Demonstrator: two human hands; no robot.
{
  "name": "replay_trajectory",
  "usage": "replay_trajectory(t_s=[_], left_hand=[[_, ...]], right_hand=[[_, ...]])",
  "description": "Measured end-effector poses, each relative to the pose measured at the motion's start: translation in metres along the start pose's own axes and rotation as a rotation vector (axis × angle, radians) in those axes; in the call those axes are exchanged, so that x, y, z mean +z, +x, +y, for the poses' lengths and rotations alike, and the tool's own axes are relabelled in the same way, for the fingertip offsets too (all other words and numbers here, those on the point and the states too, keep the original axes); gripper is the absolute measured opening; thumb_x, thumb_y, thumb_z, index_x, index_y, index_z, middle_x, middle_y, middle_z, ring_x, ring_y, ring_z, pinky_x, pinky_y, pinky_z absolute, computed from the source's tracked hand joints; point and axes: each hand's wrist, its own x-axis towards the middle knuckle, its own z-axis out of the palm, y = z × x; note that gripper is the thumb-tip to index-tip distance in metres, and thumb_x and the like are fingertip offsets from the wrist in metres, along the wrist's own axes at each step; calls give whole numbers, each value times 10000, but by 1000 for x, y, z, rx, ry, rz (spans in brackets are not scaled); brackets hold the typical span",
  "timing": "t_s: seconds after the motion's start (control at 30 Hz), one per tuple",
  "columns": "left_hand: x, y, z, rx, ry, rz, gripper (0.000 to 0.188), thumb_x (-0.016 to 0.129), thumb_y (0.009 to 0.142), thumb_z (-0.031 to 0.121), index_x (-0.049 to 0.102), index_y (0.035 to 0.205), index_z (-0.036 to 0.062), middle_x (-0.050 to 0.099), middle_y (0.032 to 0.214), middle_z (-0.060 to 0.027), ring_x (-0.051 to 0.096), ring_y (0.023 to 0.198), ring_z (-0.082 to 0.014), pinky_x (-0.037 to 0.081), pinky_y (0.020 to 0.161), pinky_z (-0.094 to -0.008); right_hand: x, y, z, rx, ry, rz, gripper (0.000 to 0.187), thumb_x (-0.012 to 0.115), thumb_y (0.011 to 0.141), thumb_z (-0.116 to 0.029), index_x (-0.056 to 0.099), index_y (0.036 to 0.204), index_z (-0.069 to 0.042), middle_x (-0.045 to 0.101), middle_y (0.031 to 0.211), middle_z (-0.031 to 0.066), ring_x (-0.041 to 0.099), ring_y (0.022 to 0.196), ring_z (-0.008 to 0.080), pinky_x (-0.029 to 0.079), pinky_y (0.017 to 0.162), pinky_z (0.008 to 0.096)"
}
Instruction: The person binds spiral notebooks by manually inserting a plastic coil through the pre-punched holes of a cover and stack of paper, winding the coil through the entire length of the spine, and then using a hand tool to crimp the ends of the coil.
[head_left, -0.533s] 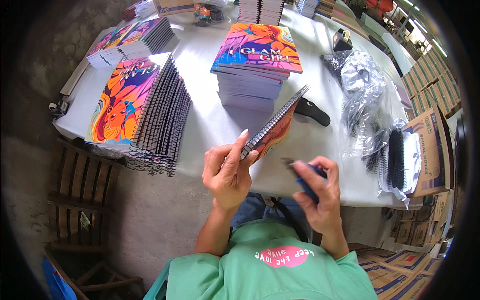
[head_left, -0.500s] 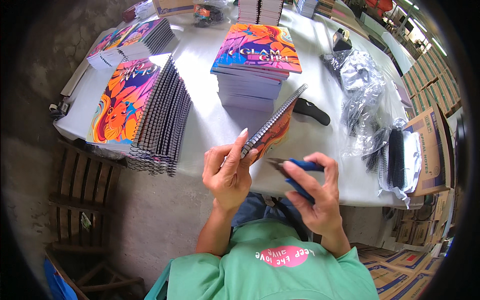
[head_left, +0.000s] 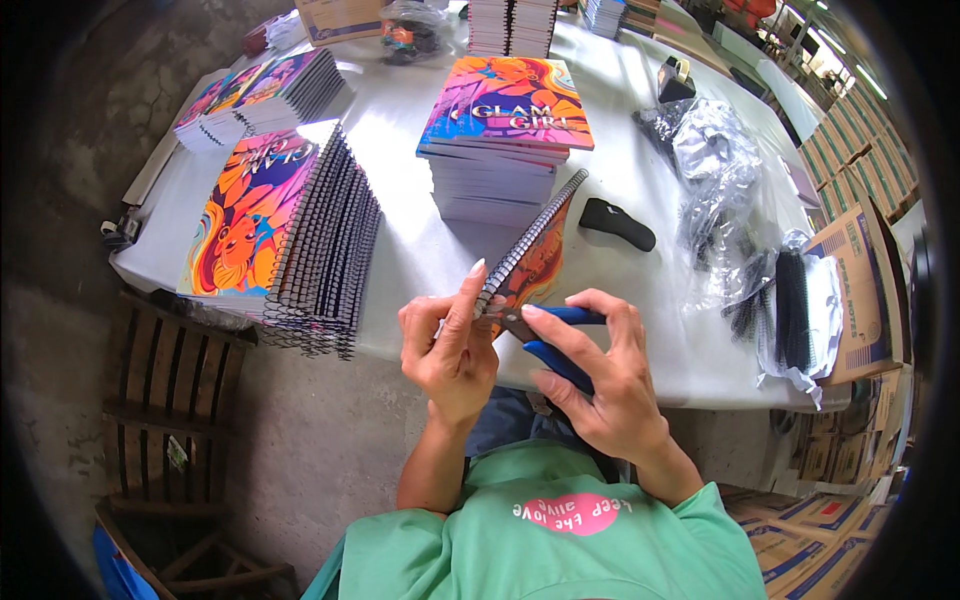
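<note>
A white table (head_left: 620, 290) fills most of the view, with cardboard boxes (head_left: 850, 270) along its right side and a wooden chair (head_left: 170, 400) below its left edge. On the table's left lies a row of bound notebooks (head_left: 290, 220) leaning on one another, black spirals toward the person, and a second row (head_left: 260, 95) lies behind it. In the middle stands a stack of loose notebooks (head_left: 500, 150) with a bright cover on top. To the right are clear bags (head_left: 715, 170) of black coils, a bundle of coils (head_left: 795, 300) on white paper, a tape dispenser (head_left: 675, 78) and a black tool (head_left: 617, 223) lying flat just beside the stack. In front of the table edge, the left hand (head_left: 450, 350) grips one notebook (head_left: 535, 255) by its lower corner, tilted up on edge with the spiral facing the camera. The right hand (head_left: 600, 380) is closed around blue-handled pliers (head_left: 555, 340), whose tip meets the lower end of the spiral, seemingly touching the wire, though the left fingers (head_left: 470, 300) partly hide the spot.
</note>
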Motion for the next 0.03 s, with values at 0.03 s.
replay_trajectory(t_s=[0.03], left_hand=[[-1,-2,-2,-4,10,-15,470,644,618,-52,684,1075,49,575,674,39,457,619,-114,355,642,-265]], right_hand=[[0,1,1,-3,-25,-20,487,668,813,-331,548,1280,-268,443,1152,103,436,1045,256,324,901,406]])
